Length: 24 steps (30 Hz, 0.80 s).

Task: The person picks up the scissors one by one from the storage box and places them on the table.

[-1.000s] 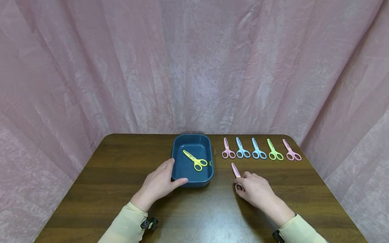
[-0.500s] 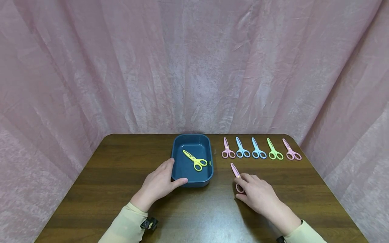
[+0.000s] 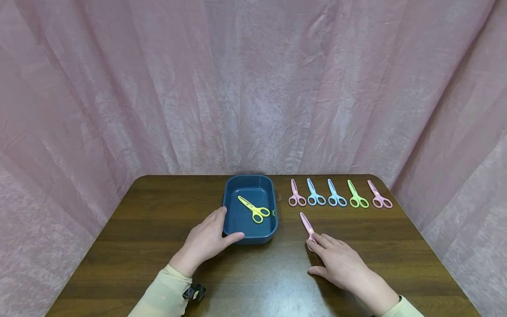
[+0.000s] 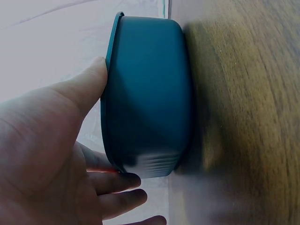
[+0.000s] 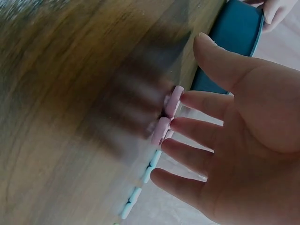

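My left hand (image 3: 206, 237) lies at the near left corner of a dark blue tray (image 3: 255, 241). Its thumb touches the near rim and its fingertips touch the left side, as the left wrist view also shows. Inside the tray rests a pair of yellow scissors (image 3: 247, 204). Right of the tray, pink scissors (image 3: 305, 221) lie on the table, blades pointing away and slightly left. The straight fingers of my right hand (image 3: 342, 264) rest over their handles, hiding part of them; the thumb stands apart. In the right wrist view, the fingertips touch the pink handle loops (image 5: 173, 101).
Along the far right of the wooden table (image 3: 166, 198) several scissors lie in a row: pink (image 3: 295, 192), two blue, green (image 3: 354, 190) and pink (image 3: 375, 192). A pink curtain (image 3: 253, 88) hangs behind the table.
My right thumb has moved off the pink scissors, and the hand has drawn slightly back towards me and to the right. The scissors' blade tip has shifted slightly left. My left hand stays put.
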Available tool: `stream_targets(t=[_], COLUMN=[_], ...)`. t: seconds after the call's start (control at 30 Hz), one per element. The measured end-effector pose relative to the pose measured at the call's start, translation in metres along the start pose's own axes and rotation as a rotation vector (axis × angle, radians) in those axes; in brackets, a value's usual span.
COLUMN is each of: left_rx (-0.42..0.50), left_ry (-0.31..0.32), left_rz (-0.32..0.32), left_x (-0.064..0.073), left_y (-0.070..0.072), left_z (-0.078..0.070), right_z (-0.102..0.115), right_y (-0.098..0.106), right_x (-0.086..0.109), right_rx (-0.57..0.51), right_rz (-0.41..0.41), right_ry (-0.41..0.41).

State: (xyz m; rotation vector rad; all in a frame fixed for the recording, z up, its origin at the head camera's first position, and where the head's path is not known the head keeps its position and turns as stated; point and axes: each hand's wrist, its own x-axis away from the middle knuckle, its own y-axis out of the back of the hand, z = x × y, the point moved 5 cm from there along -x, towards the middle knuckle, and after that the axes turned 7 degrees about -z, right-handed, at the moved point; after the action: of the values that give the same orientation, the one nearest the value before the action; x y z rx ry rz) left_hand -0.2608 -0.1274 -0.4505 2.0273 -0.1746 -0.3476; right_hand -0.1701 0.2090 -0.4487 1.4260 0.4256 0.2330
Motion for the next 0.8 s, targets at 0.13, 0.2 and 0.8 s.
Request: stream_targets(t=[0.13,0.2,0.8], left_rx=[0.0,-0.002,-0.004], left_ry=[-0.003,-0.006,-0.008], left_rz=[-0.001,-0.003,-0.005], left_x=[0.0,-0.0002,-0.0002], left_y=[0.0001,0.0002,-0.0002], left_z=[-0.0003,-0.0005,0.0001], right_z=[-0.0009,-0.0016,-0.0085], right_y=[-0.0008,-0.0011,0.0009], right_x=[0.0009,0.0011,0.0055], right_rx=[0.003,0.008,0.039], right_rz=[-0.012,-0.018,0.003], right_ry=[0.011,0.02,-0.013])
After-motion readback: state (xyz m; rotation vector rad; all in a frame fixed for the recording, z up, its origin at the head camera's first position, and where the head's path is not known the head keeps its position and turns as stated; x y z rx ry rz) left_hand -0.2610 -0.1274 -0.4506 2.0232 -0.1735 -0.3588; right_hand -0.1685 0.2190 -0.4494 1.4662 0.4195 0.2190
